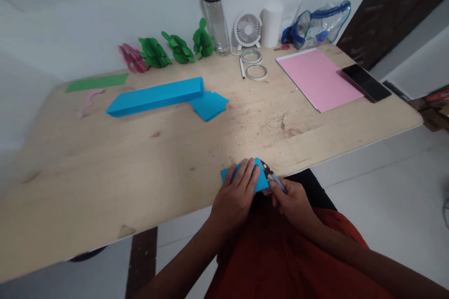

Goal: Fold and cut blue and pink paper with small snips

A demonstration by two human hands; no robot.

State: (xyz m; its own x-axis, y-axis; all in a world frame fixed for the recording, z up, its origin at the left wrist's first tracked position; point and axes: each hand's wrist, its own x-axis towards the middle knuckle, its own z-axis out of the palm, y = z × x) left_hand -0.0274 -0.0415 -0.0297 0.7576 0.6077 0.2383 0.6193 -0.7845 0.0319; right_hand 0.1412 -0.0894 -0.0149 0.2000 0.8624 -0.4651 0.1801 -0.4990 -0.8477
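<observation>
the bright-blue paper piece (262, 179) lies directly beneath the left hand (235, 192), at the near edge of the pale wooden counter (164, 163), its long axis running roughly left to right. the left hand's fingers lie straight and close together across it; the thumb is hidden, so i cannot tell whether it pinches from below. the right hand (292, 200), just off the paper's right side, is closed around a slim pale-blue tool (279, 182), perhaps a cutter, slanting away and leftward beside that edge. well ahead of the right hand sits a clear plastic pouch with blue trim (328, 22), holding whitish stuff and a rounded blue item (322, 36). far ahead of the left hand stands a clear bottle with a metallic cap (215, 21), contents unclear.
</observation>
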